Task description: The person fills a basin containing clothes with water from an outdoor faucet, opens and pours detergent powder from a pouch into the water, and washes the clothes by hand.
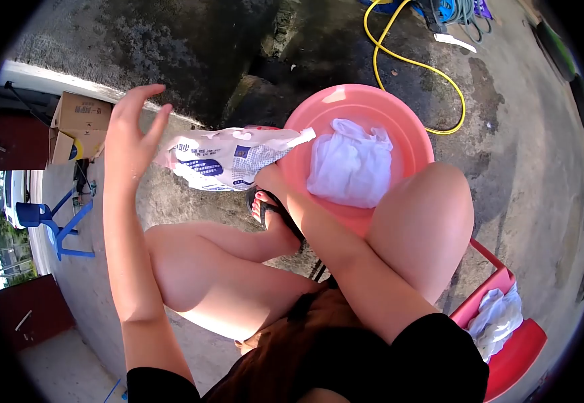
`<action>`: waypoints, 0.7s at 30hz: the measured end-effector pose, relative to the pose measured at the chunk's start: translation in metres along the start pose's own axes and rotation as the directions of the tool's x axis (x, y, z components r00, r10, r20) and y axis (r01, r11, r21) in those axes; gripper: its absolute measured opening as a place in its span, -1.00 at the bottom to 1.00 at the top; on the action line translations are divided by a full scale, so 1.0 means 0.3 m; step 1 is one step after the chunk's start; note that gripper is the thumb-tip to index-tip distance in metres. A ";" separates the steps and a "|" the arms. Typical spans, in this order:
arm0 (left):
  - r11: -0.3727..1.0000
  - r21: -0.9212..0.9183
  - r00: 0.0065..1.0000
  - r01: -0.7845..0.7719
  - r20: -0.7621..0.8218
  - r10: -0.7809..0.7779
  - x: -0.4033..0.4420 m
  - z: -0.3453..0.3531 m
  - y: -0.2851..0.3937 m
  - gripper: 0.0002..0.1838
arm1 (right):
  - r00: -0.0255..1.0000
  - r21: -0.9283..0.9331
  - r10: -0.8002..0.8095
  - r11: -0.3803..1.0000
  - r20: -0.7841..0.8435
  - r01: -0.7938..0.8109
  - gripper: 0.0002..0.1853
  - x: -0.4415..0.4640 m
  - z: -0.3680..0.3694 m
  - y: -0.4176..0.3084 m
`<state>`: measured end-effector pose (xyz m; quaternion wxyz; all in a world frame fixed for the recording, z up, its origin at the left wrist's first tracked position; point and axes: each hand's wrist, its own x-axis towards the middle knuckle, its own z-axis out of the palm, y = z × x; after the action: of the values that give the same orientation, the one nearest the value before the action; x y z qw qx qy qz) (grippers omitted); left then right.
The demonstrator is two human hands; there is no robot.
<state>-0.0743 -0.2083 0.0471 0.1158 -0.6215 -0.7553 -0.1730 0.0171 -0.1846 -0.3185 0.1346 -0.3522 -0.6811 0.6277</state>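
My left hand (137,127) is raised at the left, its fingers and thumb apart with nothing between them. To its right is a white printed plastic bag (231,160) with blue lettering and a crumpled, narrow right end. My right hand (270,177) reaches to the lower edge of this bag and grips it; its fingers are hidden behind the plastic. Beside the bag stands a round pink basin (409,127). Inside the basin lies a bulging, whitish translucent plastic bag (351,164); its contents cannot be made out.
A yellow hose (463,101) curls behind the basin, near a white-handled object (454,43). A red chair (517,366) with a white bag (497,319) stands at lower right. At left are a cardboard box (80,124) and a blue chair (54,225). My sandalled foot (268,213) is beside the basin.
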 end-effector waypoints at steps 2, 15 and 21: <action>0.968 0.031 0.955 -0.249 0.174 0.240 0.003 0.090 0.107 -0.59 | 1.000 0.017 0.002 1.000 0.000 -0.002 -0.57 0.009 0.012 -0.001; 0.974 -0.031 0.765 -0.225 0.614 0.196 -0.036 0.367 0.041 -0.83 | 0.859 0.260 0.443 0.824 0.258 -0.503 -0.66 -0.218 -0.160 -0.019; 0.989 -0.093 0.800 -0.115 0.581 0.147 -0.030 0.331 -0.015 -0.79 | 0.871 -0.028 0.350 0.931 0.345 -0.364 -0.73 -0.302 -0.343 -0.094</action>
<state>-0.0730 -0.1772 -0.0476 -0.1276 -0.6979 -0.7045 0.0155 0.1375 -0.1640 -0.2500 -0.0979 -0.3541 -0.6051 0.7063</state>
